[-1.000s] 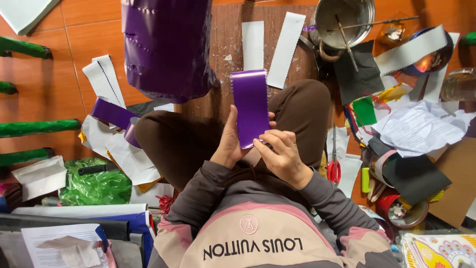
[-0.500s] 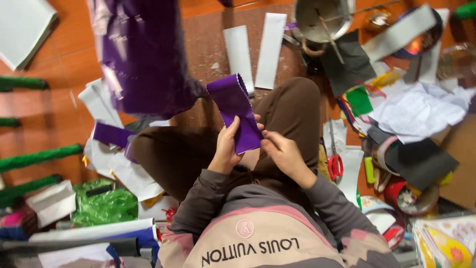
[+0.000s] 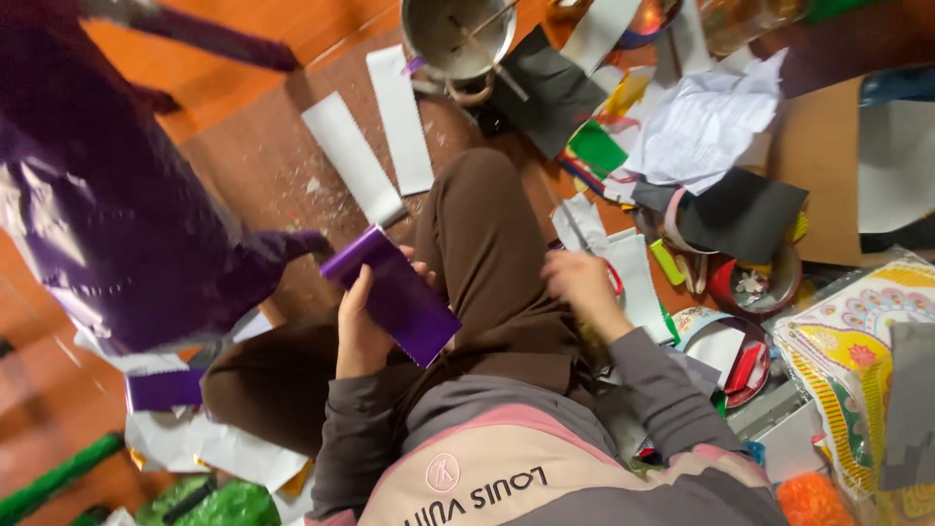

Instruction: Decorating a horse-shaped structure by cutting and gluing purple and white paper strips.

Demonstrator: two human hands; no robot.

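I sit on the floor in brown trousers. My left hand [image 3: 362, 331] grips a shiny purple foil strip [image 3: 394, 295] over my left knee. My right hand [image 3: 581, 285] is down on the floor to the right of my right knee, fingers bent over the red-handled scissors [image 3: 612, 281] that lie on white paper scraps [image 3: 623, 263]. Whether it grips the scissors is not clear. A large sheet of purple foil [image 3: 107, 224] hangs at the left.
Two white card strips [image 3: 375, 146] lie on the brown mat ahead. A metal pot [image 3: 458, 34] stands at the top. Black card [image 3: 745, 209], crumpled white paper [image 3: 706, 122], green card [image 3: 596, 148], a red bowl [image 3: 755, 287] and patterned paper [image 3: 857, 331] crowd the right.
My right hand has left the purple strip and dropped to the floor by the scissors. My left hand alone keeps the strip, now tilted. The view has swung right.
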